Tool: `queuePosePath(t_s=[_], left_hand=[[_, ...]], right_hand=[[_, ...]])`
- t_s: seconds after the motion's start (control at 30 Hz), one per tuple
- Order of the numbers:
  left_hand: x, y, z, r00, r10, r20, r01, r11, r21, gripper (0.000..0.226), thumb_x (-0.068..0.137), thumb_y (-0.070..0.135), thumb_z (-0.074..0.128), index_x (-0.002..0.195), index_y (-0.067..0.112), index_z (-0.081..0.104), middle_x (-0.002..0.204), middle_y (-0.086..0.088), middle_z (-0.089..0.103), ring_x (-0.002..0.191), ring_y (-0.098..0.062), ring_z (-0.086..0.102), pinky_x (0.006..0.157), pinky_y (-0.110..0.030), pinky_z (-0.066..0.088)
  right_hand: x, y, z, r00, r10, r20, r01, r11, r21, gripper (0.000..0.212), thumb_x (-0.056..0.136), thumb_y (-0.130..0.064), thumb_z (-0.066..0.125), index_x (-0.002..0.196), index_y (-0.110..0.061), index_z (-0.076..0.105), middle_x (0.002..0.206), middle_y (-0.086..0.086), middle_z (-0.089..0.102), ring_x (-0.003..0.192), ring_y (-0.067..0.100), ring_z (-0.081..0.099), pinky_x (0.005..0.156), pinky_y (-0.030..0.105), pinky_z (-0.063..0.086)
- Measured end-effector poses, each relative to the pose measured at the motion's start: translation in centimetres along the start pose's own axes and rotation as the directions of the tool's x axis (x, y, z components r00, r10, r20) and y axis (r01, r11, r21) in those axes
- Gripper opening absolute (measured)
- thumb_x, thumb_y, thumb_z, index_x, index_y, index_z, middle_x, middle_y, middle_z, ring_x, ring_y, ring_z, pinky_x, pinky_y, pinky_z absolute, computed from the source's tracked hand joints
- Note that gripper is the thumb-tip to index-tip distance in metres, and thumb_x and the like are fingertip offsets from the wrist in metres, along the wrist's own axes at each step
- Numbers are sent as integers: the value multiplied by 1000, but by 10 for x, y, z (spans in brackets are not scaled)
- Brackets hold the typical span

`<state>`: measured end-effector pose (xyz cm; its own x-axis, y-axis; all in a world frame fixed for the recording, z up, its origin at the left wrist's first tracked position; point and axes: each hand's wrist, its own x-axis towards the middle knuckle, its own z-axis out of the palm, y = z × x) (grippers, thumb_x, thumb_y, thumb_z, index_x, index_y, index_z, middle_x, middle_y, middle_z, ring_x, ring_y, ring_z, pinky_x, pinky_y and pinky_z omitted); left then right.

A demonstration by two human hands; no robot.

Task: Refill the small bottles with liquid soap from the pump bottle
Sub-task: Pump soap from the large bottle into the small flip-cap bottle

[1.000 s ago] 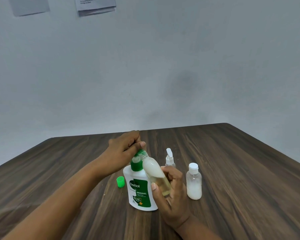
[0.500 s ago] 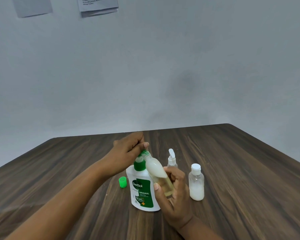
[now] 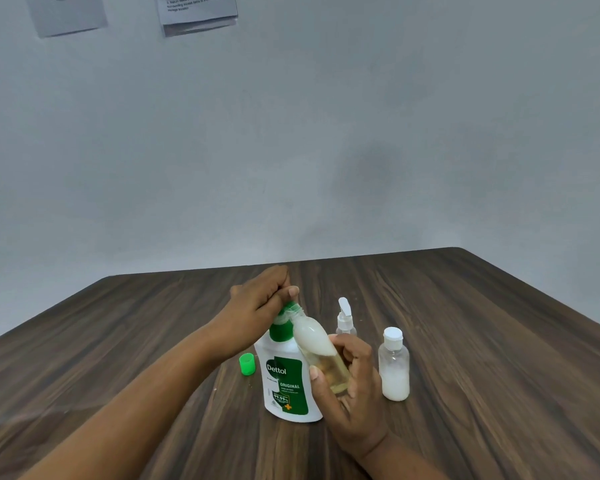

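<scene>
**On the dark wood-grain worktop (image 3: 465, 341): filling of one small bottle in hand**

At centre, upright: a white plastic pump bottle with green collar and green label (image 3: 284, 386). Over its pump head, the left hand (image 3: 257, 299), fingers curled down round the head, thumb laid alongside; judged to be pressing.

Against the pump bottle's right side, gripped in the right hand (image 3: 347, 386) with fingers and thumb wrapped round its lower half: a small clear plastic bottle (image 3: 321, 355), uncapped and tilted, neck raised toward the spout. Inside, yellowish liquid low down and a whitish mass toward the neck. Meeting of mouth and spout blurred; cannot tell whether touching.

Just left of the pump bottle, lying apart from both hands: a small bright green screw cap (image 3: 247, 364), judged to belong to the held bottle. To the right, standing: a small clear spray bottle with white nozzle (image 3: 345, 322) and, nearer the person, a small clear flip-top bottle with white cap (image 3: 394, 368), partly filled with white liquid.

Judged as the dispensing step, with capping not yet done.

Called for next: further presses with the mouth kept squarely under the spout, then righting of the held bottle before any release, then pickup and screwing-on of the green cap.
</scene>
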<state>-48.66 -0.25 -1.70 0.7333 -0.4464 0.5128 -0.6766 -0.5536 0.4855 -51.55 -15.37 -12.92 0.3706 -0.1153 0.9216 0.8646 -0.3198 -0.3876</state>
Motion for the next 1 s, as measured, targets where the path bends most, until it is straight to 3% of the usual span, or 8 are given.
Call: queuePosePath(t_s=[0.2,0.47,0.67,0.77,1.0], left_hand=[[7,2,-8,999,-6,34,6,1000,7,23,86,41,41,68,26,40,65,15,47,63,-4,41,65,-26,33],[0,-3,2,1000,0,6,0,1000,4,27,88,39,39,70,19,39,67,17,46,63,-1,41,67,-28,30],[4,-2,-4,1000,3,4,-3,1000,-22,25,87,41,42,71,22,42,67,12,46,64,-3,42,67,-27,33],[8,-1,-7,1000,0,24,0,1000,6,25,86,42,41,69,24,42,67,14,47,63,-4,41,65,-26,33],[-1,0,2,1000,-28,13,28,1000,1,24,88,38,38,69,23,38,68,21,46,65,3,44,78,-33,27]], right_hand=[[3,-2,1,1000,-22,-8,22,1000,-3,35,93,-50,48,124,-48,32,111,-39,46,88,-11,53,69,7,46],[-2,0,-1,1000,-18,-8,18,1000,5,30,92,-51,48,114,-35,38,105,-34,49,78,2,56,61,17,49],[2,-2,0,1000,-23,-3,23,1000,-20,36,92,-50,48,124,-48,33,109,-39,47,85,-10,53,67,9,47],[2,-3,-1,1000,-25,-9,25,1000,-3,37,91,-48,52,123,-49,33,108,-38,47,82,-6,54,65,11,48],[-2,-1,1,1000,-22,-5,22,999,-31,45,84,-38,59,120,-49,33,107,-38,47,80,-1,55,63,14,49]])
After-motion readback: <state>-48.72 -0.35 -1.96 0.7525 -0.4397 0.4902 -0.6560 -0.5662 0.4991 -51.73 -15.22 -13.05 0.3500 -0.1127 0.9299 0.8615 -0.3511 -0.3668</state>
